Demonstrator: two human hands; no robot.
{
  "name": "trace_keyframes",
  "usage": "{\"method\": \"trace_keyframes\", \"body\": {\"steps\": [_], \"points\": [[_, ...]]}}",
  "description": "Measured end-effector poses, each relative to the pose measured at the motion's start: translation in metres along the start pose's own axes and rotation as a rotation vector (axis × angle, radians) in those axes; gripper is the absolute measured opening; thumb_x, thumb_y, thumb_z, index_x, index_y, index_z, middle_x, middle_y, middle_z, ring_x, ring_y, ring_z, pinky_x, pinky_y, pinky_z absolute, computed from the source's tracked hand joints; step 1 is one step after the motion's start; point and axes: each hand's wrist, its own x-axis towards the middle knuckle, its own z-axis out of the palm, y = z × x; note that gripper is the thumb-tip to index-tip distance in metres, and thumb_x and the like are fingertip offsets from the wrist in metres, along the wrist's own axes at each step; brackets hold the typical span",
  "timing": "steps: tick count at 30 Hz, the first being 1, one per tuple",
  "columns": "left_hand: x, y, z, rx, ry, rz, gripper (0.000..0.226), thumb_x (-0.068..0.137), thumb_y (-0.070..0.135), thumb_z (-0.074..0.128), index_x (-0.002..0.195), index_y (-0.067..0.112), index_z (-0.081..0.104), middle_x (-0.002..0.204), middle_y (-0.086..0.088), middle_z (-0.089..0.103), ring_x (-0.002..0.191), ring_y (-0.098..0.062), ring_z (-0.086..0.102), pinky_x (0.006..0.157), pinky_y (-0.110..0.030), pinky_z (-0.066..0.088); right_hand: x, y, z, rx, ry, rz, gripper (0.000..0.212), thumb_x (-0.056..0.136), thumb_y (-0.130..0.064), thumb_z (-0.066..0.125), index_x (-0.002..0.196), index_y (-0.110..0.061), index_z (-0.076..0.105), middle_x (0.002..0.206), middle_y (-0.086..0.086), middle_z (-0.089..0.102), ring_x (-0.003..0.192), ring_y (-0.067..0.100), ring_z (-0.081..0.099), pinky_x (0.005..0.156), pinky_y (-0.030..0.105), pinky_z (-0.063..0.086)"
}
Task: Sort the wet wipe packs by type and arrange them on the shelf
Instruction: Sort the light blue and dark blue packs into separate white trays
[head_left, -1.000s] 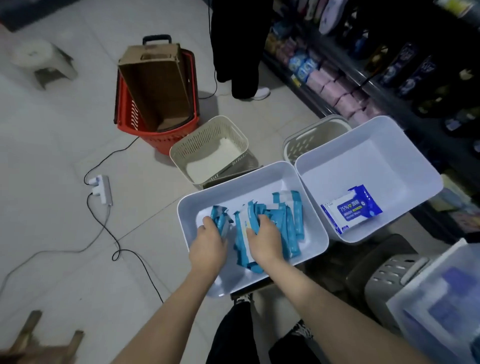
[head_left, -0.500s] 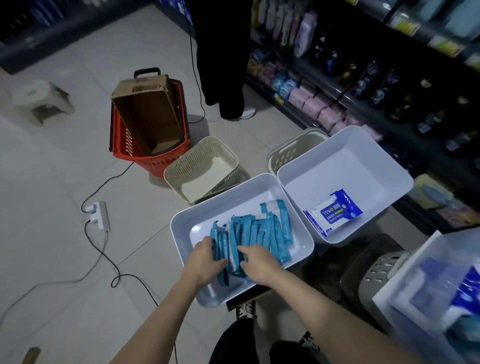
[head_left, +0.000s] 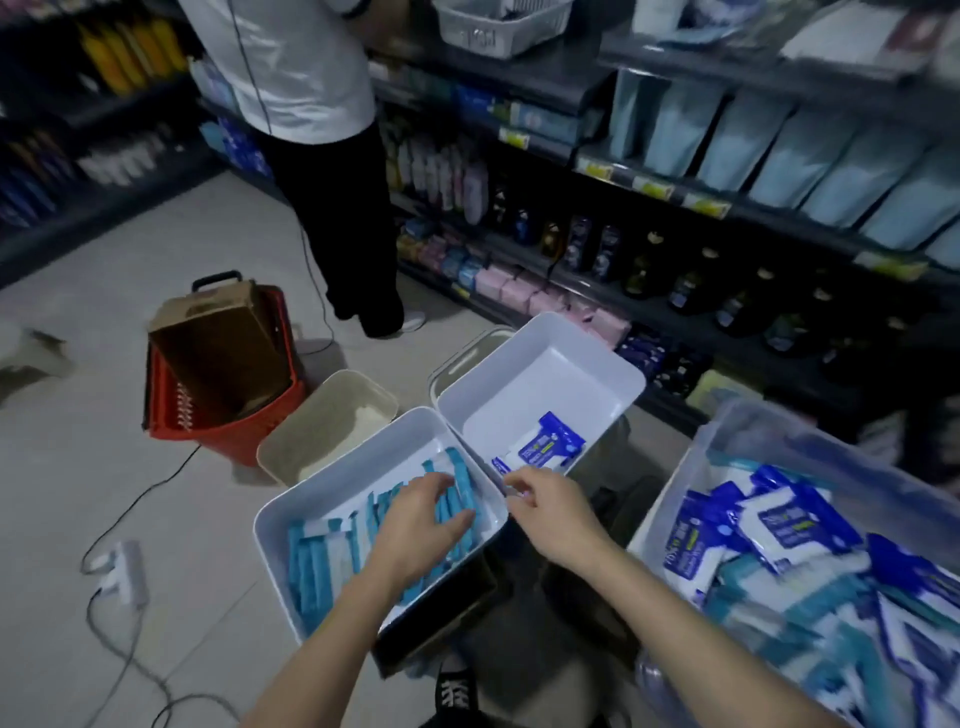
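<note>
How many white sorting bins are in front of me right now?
2. The near white bin holds the light blue packs under the left hand; the far white bin holds one dark blue pack.

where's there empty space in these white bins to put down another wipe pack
The far white bin is mostly bare: one dark blue wipe pack lies at its near edge, the floor behind it is free. The near white bin is crowded with light blue packs under the left hand; only its far-left corner is bare. The clear tub on the right is heaped full.
</note>
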Motion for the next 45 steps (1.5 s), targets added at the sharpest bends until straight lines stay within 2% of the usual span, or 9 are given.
{"method": "trace_keyframes", "body": {"steps": [5,8,17,24,28,32,36,40,45], "points": [[0.007,0.092,0.023,-0.002,-0.018,0.293,0.039,0.084,0.030,0.067,0.119,0.015,0.061,0.117,-0.002,0.063,0.106,-0.017,0.058,0.089,-0.026,0.042,-0.049,0.047,-0.067,0.041,0.243,0.038,0.028,0.093,-0.016,0.055,0.119,-0.015,0.063,0.114,0.002,0.060,0.097,0.013,0.060,0.087,0.018,0.042],[0.006,0.138,0.043,0.028,-0.079,0.421,0.047,0.079,0.041,0.060,0.117,0.014,0.063,0.115,-0.003,0.064,0.105,-0.019,0.057,0.087,-0.027,0.042,-0.077,0.087,-0.093,0.050,0.326,0.121,0.024,0.094,-0.017,0.053,0.115,-0.015,0.063,0.112,0.005,0.061,0.097,0.018,0.060,0.089,0.031,0.048],[-0.012,0.207,0.120,0.077,-0.283,0.607,0.037,0.087,0.026,0.066,0.120,0.012,0.060,0.117,-0.006,0.064,0.106,-0.018,0.060,0.090,-0.026,0.045,-0.160,0.206,-0.118,0.077,0.345,0.471,0.024,0.094,-0.016,0.054,0.115,-0.009,0.063,0.117,0.009,0.064,0.104,0.022,0.061,0.087,0.032,0.049],[-0.015,0.218,0.168,0.394,-0.617,0.440,0.057,0.078,0.036,0.074,0.126,0.017,0.052,0.127,-0.002,0.055,0.112,-0.020,0.053,0.083,-0.025,0.043,-0.179,0.245,-0.113,0.081,0.231,0.588,0.032,0.093,-0.020,0.056,0.123,-0.009,0.057,0.117,0.009,0.062,0.100,0.023,0.059,0.080,0.030,0.046],[-0.012,0.219,0.183,0.494,-0.628,0.418,0.019,0.083,0.022,0.068,0.100,0.013,0.064,0.108,-0.006,0.066,0.088,-0.013,0.054,0.074,-0.025,0.045,-0.172,0.251,-0.112,0.178,0.250,0.652,0.018,0.090,-0.019,0.059,0.101,-0.005,0.058,0.092,0.005,0.059,0.081,0.021,0.055,0.068,0.030,0.043],[-0.010,0.226,0.186,0.277,-0.510,0.340,0.022,0.090,0.015,0.059,0.071,0.021,0.049,0.077,0.003,0.055,0.070,-0.008,0.048,0.055,-0.016,0.035,-0.160,0.252,-0.108,0.357,0.274,0.728,0.023,0.087,-0.021,0.062,0.077,-0.013,0.044,0.074,0.001,0.047,0.063,0.015,0.045,0.055,0.028,0.035],[-0.010,0.226,0.191,-0.159,-0.325,0.056,0.006,0.093,0.018,0.053,0.094,0.013,0.049,0.092,-0.004,0.061,0.079,-0.017,0.061,0.057,-0.025,0.046,-0.152,0.245,-0.108,0.477,0.371,0.752,0.026,0.084,-0.019,0.069,0.100,-0.006,0.053,0.093,0.005,0.056,0.085,0.020,0.055,0.063,0.026,0.039],[-0.005,0.229,0.193,-0.382,-0.222,-0.148,0.020,0.091,0.021,0.059,0.102,0.010,0.046,0.095,-0.008,0.064,0.078,-0.019,0.067,0.059,-0.033,0.055,-0.143,0.244,-0.107,0.502,0.454,0.723,0.023,0.087,-0.004,0.061,0.067,-0.011,0.050,0.064,0.000,0.047,0.057,0.014,0.041,0.053,0.026,0.031],[-0.004,0.244,0.206,-0.429,-0.260,-0.138,0.015,0.095,0.021,0.056,0.102,0.012,0.046,0.095,-0.006,0.064,0.078,-0.018,0.068,0.057,-0.030,0.054,-0.132,0.251,-0.107,0.765,0.575,0.847,0.031,0.092,-0.007,0.051,0.064,-0.014,0.038,0.061,0.003,0.038,0.056,0.016,0.032,0.053,0.027,0.025]]}}
